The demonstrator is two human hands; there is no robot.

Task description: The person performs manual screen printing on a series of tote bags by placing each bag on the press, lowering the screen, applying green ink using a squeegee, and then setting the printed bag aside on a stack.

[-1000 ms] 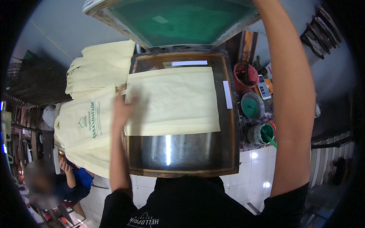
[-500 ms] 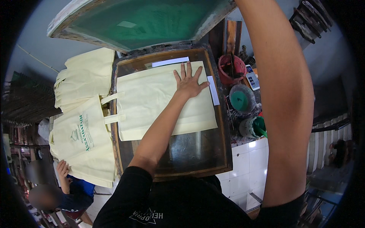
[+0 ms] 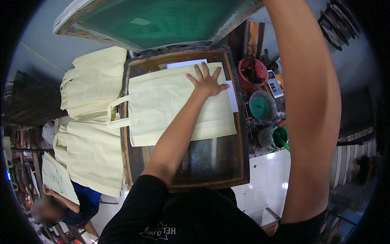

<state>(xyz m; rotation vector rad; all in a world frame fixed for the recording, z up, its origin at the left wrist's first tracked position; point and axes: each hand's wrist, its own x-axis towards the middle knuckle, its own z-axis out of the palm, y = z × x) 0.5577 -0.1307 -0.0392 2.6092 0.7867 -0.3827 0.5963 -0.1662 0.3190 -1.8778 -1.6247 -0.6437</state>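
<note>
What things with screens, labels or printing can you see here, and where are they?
Phone: right of the print table, beside the red ink pot; slim rectangle with a lit screen.
White paper strip: far edge of the table, above the cream bag; plain rectangle.
Printed cream bag: lower left, held by another person; green design.

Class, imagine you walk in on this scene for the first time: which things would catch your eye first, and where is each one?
First, the cream tote bag spread flat on the wooden-framed printing board at the centre, with the left hand pressed open-palmed on its far right part. Above it, the green mesh screen frame is tilted up, the right arm reaching up beside it. To the left lies a pile of matching cream bags, and to the right stand ink tubs, red and green.
</note>
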